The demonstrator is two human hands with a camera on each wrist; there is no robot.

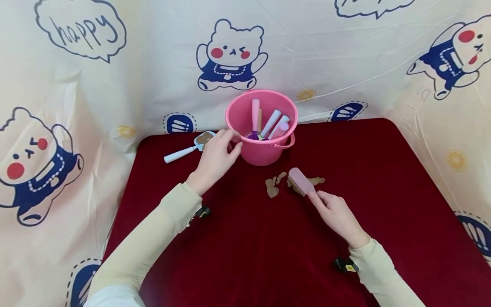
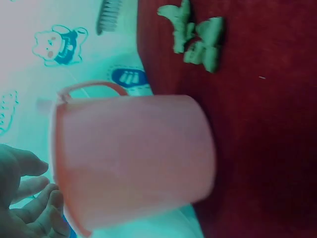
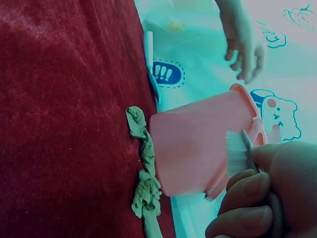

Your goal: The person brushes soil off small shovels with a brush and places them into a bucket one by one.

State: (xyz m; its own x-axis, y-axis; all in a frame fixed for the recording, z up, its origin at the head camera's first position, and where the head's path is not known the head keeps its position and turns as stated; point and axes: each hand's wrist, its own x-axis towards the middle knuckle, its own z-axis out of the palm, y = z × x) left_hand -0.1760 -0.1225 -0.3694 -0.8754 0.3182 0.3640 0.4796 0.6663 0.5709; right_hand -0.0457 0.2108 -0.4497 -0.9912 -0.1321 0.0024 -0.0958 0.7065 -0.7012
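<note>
My right hand grips a pink brush by its handle; its pale bristles show in the right wrist view. In the head view the brush head overlaps brown crumpled pieces on the table, while the right wrist view shows it raised above them. My left hand is at the left rim of a pink bucket, its fingers loosely bent and holding nothing. Several handled tools stand in the bucket, among them a pink handle and a pale blue one.
A pale blue shovel with a white handle lies left of the bucket, brown material in its scoop. Dark red cloth covers the table. White printed fabric hangs behind and on both sides.
</note>
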